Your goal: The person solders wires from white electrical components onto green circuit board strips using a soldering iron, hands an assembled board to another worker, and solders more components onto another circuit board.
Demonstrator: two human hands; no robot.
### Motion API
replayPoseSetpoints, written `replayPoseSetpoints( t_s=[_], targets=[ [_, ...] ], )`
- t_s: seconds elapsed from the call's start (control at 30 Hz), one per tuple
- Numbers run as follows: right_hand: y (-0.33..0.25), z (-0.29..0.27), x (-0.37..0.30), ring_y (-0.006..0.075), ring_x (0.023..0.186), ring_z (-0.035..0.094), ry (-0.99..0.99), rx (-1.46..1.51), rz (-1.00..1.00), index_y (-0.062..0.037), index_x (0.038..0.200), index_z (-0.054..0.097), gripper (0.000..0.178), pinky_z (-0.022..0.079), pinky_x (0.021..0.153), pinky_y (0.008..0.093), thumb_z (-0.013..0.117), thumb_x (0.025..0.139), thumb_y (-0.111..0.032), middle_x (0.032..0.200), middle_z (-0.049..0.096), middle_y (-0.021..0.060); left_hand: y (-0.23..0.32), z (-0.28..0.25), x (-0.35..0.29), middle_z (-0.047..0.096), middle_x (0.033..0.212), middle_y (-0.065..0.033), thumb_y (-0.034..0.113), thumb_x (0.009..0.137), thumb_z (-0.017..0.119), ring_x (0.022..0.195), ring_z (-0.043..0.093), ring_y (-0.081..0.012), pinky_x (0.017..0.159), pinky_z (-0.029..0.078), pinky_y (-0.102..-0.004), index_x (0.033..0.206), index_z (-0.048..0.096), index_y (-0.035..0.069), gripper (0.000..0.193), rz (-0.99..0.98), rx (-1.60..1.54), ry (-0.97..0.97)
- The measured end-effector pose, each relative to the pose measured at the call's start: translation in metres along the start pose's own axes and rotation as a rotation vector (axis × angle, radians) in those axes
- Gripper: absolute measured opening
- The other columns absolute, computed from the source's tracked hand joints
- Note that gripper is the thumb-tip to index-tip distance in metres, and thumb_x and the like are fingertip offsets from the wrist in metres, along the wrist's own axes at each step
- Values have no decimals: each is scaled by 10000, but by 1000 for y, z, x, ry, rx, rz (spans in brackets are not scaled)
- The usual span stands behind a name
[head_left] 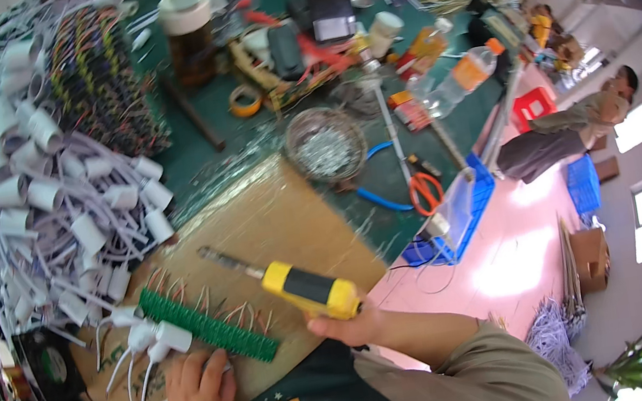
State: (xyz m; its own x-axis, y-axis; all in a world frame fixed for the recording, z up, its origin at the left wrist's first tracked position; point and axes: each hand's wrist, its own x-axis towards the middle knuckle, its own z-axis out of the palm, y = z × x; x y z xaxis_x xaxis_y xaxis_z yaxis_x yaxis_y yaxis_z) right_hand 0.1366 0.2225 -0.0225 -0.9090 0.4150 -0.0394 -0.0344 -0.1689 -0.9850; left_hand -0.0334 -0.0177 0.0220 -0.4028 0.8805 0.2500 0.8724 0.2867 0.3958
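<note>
My right hand (pixel 354 325) is wrapped round a yellow and black electric screwdriver (pixel 309 289), its bit pointing to the upper left over the brown board (pixel 273 216). Below it on the board lies a long green toothed strip (pixel 207 325) with thin red and white wires sticking out along it. Beside the strip's left part sit several white lamp sockets (pixel 169 338) with white leads. My left hand (pixel 200 389) rests at the near side of the strip, next to these sockets. Its fingers are curled, and a bit of white shows by the fingertips; what they hold is hidden.
A large heap of white sockets with cables (pixel 46 192) fills the left. Beyond the board stand a bowl of small metal parts (pixel 326 145), orange-handled scissors (pixel 426 193), a jar (pixel 189 38), a tape roll (pixel 245 100) and a plastic bottle (pixel 462 80). Another person (pixel 575 125) is at the right.
</note>
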Motion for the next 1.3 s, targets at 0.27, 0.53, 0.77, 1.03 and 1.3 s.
replayPoseSetpoints(
  t_s=[0.27,0.53,0.77,1.03,1.3],
  targets=[
    [0,20,-9,117,921,581,-114,8,19,-2,1287,554,444,492,804,306,747,927,-178,1005,630,40,-12,9,4,613,971,-139,4,736,710,861,595,-346,762,478,-450,1044,665,53,315,-63,139,151],
    [-7,31,-11,142,1009,597,-185,43,34,-5,1347,533,459,488,889,307,706,953,-164,1107,646,78,-9,13,3,623,983,-166,-27,776,697,879,613,-369,775,498,-449,1064,665,25,295,-146,6,194],
    [-10,33,-14,154,1003,601,-215,28,50,-10,1349,524,470,489,885,314,705,954,-188,1100,643,88,-6,17,4,617,1013,-182,-38,778,691,891,603,-377,762,487,-460,1017,654,10,246,-104,120,216],
    [-10,32,-16,165,989,607,-201,0,4,-16,1334,530,466,491,873,328,708,952,-213,1079,643,94,-6,24,-1,604,1048,-184,-28,772,697,924,584,-388,822,465,-479,989,655,18,226,-61,193,261],
    [1,24,-26,184,1104,596,-213,4,58,8,1376,514,607,480,950,340,799,872,-172,1190,637,120,-4,15,0,511,1381,-250,36,770,739,1307,437,-504,1068,369,-594,964,704,56,198,-83,311,354]
  ],
)
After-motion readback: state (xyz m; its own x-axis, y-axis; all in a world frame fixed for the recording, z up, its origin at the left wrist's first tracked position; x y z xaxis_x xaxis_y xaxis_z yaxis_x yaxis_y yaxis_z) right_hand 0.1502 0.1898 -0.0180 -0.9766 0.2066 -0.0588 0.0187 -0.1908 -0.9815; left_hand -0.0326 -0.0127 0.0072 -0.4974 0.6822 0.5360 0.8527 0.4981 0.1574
